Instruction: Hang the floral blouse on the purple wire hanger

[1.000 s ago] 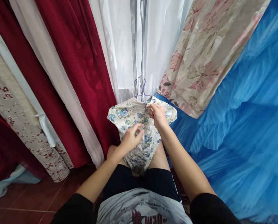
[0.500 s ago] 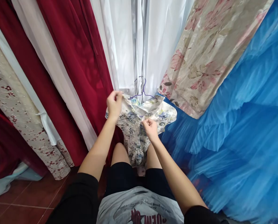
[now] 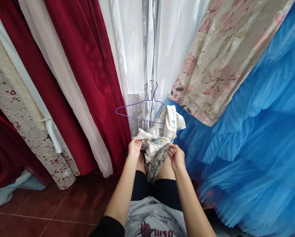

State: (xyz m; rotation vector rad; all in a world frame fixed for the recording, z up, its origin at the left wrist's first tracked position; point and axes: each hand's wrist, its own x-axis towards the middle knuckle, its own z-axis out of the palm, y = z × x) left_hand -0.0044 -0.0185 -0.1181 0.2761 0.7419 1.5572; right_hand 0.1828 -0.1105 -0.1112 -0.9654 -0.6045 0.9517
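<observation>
Floral blouse (image 3: 154,145), centre of the frame: one shoulder on a purple hanger (image 3: 134,104), the other off; your left hand (image 3: 134,147) and right hand (image 3: 176,156) pinch it, fingers together.

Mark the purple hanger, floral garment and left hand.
Purple hanger (image 3: 153,98), head view: neck below the hook.
Floral garment (image 3: 156,144), head view: bunched middle.
Left hand (image 3: 134,148), head view: back of the hand.

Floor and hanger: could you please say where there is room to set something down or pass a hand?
The tiled floor shows bare between the red cloth and black sleeve; a hand might pass through the left half of the purple hanger. Crowded: blue tulle at right, floral garment at centre.
</observation>
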